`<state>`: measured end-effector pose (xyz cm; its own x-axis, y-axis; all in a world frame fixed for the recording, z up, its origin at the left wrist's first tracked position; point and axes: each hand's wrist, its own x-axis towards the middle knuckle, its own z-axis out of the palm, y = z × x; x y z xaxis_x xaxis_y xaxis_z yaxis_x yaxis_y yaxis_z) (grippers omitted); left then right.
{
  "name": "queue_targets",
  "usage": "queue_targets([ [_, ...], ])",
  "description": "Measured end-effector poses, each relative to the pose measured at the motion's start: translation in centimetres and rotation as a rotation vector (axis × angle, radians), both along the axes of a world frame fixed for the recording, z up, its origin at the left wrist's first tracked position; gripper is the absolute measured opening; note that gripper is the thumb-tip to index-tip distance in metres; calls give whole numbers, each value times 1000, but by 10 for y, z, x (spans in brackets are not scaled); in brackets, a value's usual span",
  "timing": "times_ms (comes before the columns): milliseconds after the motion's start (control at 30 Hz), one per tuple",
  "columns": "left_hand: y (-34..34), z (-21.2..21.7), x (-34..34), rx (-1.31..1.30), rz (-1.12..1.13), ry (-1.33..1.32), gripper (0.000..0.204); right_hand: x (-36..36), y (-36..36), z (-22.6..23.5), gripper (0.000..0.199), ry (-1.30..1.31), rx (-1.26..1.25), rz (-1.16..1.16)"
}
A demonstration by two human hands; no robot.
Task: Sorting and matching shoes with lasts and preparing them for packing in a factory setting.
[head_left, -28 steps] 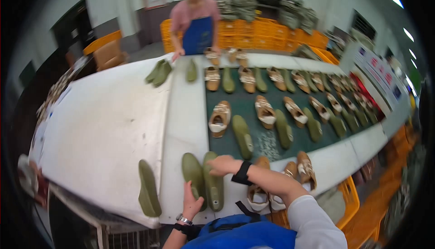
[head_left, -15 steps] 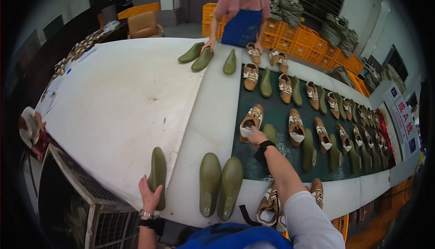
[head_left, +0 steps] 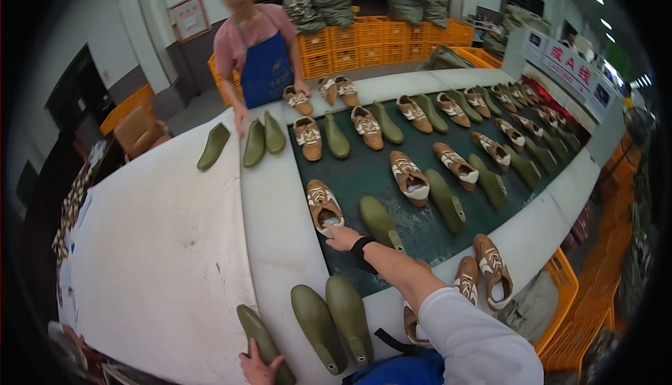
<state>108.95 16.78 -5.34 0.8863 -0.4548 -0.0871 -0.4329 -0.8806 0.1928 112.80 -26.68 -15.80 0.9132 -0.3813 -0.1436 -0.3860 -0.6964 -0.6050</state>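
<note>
My right hand (head_left: 341, 236) reaches across to the heel of a brown-and-white sneaker (head_left: 323, 205), its fingers closed at the shoe's opening. The sneaker lies on the green belt's near left corner, and a green shoe last (head_left: 379, 221) is to its right. At the lower edge my left hand (head_left: 260, 367) has its fingers spread against another green shoe last (head_left: 256, 330), the thumb lying over it. Beside that last, a pair of green lasts (head_left: 318, 325) rests on the white border. My left wrist is out of view.
Rows of sneakers and lasts cover the green belt (head_left: 343, 262). Across the table, a co-worker in a blue apron (head_left: 269, 70) has one hand by green lasts (head_left: 254, 144) and the other at a sneaker (head_left: 299, 101). Loose sneakers (head_left: 493, 267) stand near my right arm; orange crates (head_left: 560, 294) are beyond.
The view has turned to the right. My right hand stays at the sneaker's heel and my left stays by the last. The co-worker's last now stands close to the one on its right.
</note>
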Motion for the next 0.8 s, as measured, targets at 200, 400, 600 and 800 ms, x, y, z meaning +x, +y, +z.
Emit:
queue_targets([
  [200,-27,-21,-32,-381,-269,99,69,-58,45,103,43,81,-66,369],
  [400,-23,-65,-36,-358,-378,12,64,-187,59,172,38,-89,-86,447],
  [600,-22,-63,-37,-441,-427,-21,55,-339,34,207,36,-98,-93,-45],
  [800,-66,-15,-55,-343,-667,-102,54,-492,43,157,44,234,-262,-627],
])
